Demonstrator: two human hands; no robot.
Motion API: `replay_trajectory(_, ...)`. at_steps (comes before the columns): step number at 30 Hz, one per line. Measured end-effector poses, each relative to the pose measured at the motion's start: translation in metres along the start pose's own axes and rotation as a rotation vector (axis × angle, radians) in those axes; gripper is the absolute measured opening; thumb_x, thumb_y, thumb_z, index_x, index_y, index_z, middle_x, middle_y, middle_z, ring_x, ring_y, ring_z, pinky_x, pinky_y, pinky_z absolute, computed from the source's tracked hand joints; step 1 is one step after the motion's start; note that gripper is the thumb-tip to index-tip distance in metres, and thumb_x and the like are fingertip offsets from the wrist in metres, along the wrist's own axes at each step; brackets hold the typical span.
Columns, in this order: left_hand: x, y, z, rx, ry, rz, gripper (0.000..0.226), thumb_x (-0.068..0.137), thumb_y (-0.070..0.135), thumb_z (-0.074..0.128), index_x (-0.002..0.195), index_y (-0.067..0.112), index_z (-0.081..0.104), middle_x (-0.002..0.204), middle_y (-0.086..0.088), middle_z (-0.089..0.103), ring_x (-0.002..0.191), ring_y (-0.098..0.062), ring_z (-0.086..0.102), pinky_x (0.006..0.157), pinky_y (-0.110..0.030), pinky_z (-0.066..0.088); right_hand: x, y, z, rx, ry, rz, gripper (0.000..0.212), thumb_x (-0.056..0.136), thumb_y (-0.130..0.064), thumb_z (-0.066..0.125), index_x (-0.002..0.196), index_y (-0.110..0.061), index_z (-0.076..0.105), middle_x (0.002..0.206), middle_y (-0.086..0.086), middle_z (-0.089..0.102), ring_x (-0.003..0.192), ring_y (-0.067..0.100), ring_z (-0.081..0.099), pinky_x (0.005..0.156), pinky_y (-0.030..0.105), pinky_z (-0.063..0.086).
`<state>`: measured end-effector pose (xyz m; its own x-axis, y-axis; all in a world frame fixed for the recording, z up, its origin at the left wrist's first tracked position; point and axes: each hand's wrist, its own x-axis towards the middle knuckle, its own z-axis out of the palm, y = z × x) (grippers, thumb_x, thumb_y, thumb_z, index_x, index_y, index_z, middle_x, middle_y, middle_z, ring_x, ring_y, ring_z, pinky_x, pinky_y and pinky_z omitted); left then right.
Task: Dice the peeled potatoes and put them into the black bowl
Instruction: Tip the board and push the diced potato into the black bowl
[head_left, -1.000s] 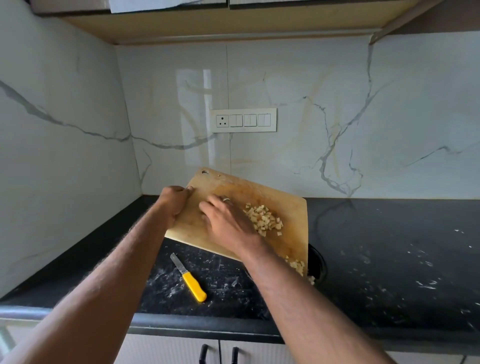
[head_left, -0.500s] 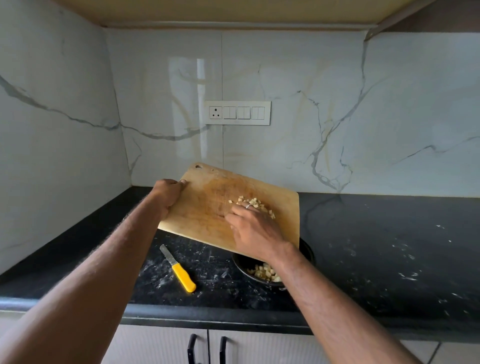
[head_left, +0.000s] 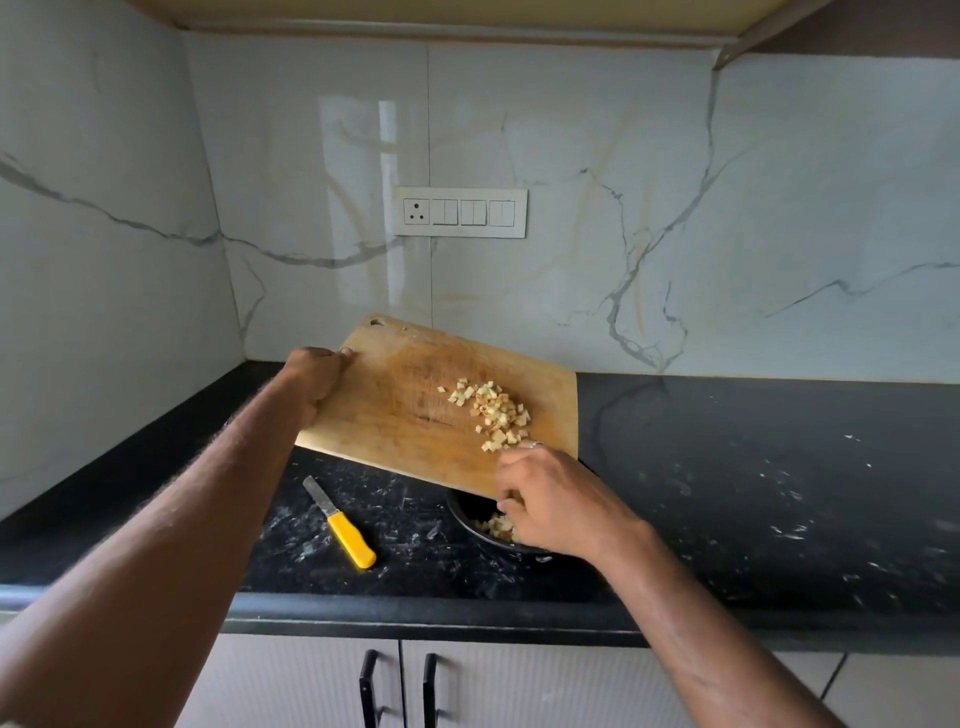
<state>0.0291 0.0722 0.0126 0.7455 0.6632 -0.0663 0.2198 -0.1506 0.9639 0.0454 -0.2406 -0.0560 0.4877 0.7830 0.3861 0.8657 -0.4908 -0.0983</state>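
- left hand gripping, fingers curled tight, forearm stretched forward
- right hand lower, fingers curled loosely downward, ring on one finger

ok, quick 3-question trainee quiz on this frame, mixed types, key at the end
1. True or false: the left hand grips the edge of the cutting board, which is tilted over the black bowl.
2. Where is the knife? A) in the right hand B) lying on the counter C) on the board
3. Fill in: some potato cubes remain on the ____, near its lower end; others already lie in the bowl by the right hand.

Key: 1 true; 2 B; 3 board
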Motion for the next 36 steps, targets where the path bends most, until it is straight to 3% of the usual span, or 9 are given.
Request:
replay_trajectory(3,0.000,0.000,0.001,0.009,-0.002,0.009,0.044,0.100,0.040,0.059,0.133,0.009,0.060,0.108,-0.016,0.068,0.088,-0.033,0.071,0.073,-0.042,0.061,-0.006,0.008,-0.005,0.215,0.115,0.142,0.019,0.094,-0.027,0.067,0.078,-0.021,0.074,0.086,-0.014,0.068,0.087,-0.003,0.062,0.090,0.022,0.053)
replay_trajectory(7,-0.001,0.000,0.001,0.002,-0.001,0.013,0.044,0.101,0.039,0.058,0.132,0.007,0.059,0.108,-0.015,0.068,0.089,-0.033,0.070,0.072,-0.040,0.060,0.015,0.031,-0.004,0.234,0.428,0.373,0.009,0.092,-0.013,0.069,0.089,-0.018,0.076,0.097,-0.011,0.071,0.094,0.002,0.065,0.083,0.003,0.043)
replay_trajectory(9,-0.002,0.000,0.002,-0.006,-0.002,0.015,0.043,0.101,0.038,0.058,0.132,0.007,0.060,0.107,-0.015,0.068,0.088,-0.032,0.070,0.070,-0.038,0.059,0.023,0.031,0.004,0.168,0.375,0.402,0.017,0.096,-0.010,0.061,0.085,-0.013,0.073,0.100,-0.007,0.070,0.099,0.007,0.063,0.084,0.002,0.043)
replay_trajectory(12,0.000,0.000,0.000,-0.007,0.006,0.016,0.042,0.101,0.038,0.058,0.131,0.009,0.061,0.106,-0.015,0.068,0.088,-0.032,0.070,0.070,-0.037,0.059,0.021,0.017,0.016,0.093,0.323,0.305,0.022,0.096,-0.007,0.059,0.079,-0.014,0.071,0.088,-0.007,0.066,0.081,0.004,0.063,0.078,0.022,0.056)
replay_trajectory(17,0.001,-0.001,0.001,0.002,0.009,0.027,0.042,0.101,0.039,0.058,0.128,0.008,0.062,0.105,-0.015,0.069,0.089,-0.032,0.070,0.080,-0.042,0.061,0.028,0.006,0.015,0.097,0.385,0.247,0.012,0.094,-0.008,0.064,0.094,-0.012,0.075,0.095,-0.005,0.068,0.079,0.007,0.062,0.077,0.022,0.057)
replay_trajectory(20,0.001,0.000,0.001,0.005,0.012,0.039,0.043,0.101,0.038,0.058,0.132,0.008,0.061,0.107,-0.014,0.068,0.089,-0.031,0.070,0.069,-0.036,0.059,0.034,-0.002,0.022,0.063,0.367,0.237,0.016,0.094,-0.007,0.063,0.086,-0.013,0.076,0.085,-0.003,0.068,0.071,0.007,0.062,0.072,0.025,0.059)
replay_trajectory(26,0.000,0.002,0.002,0.003,0.011,0.048,0.041,0.102,0.036,0.057,0.131,0.007,0.061,0.103,-0.013,0.068,0.084,-0.029,0.069,0.061,-0.032,0.056,0.045,-0.013,0.021,0.032,0.321,0.068,0.023,0.097,-0.016,0.063,0.118,-0.009,0.071,0.114,-0.001,0.068,0.085,0.010,0.067,0.075,0.022,0.059)
replay_trajectory(32,0.002,0.000,-0.003,0.006,0.024,0.057,0.042,0.102,0.038,0.057,0.132,0.009,0.060,0.099,-0.011,0.067,0.082,-0.027,0.068,0.059,-0.031,0.054,0.007,0.008,0.019,-0.037,0.233,0.175,0.022,0.092,-0.013,0.064,0.074,-0.021,0.074,0.081,-0.011,0.069,0.078,0.002,0.060,0.084,0.022,0.056)
replay_trajectory(36,0.007,-0.002,-0.001,0.012,0.013,0.063,0.043,0.101,0.040,0.057,0.131,0.009,0.062,0.103,-0.012,0.068,0.088,-0.029,0.069,0.075,-0.039,0.058,-0.017,0.000,0.012,0.115,0.221,0.215,0.014,0.089,-0.017,0.070,0.077,-0.020,0.075,0.084,-0.015,0.068,0.078,-0.002,0.061,0.077,0.015,0.053)
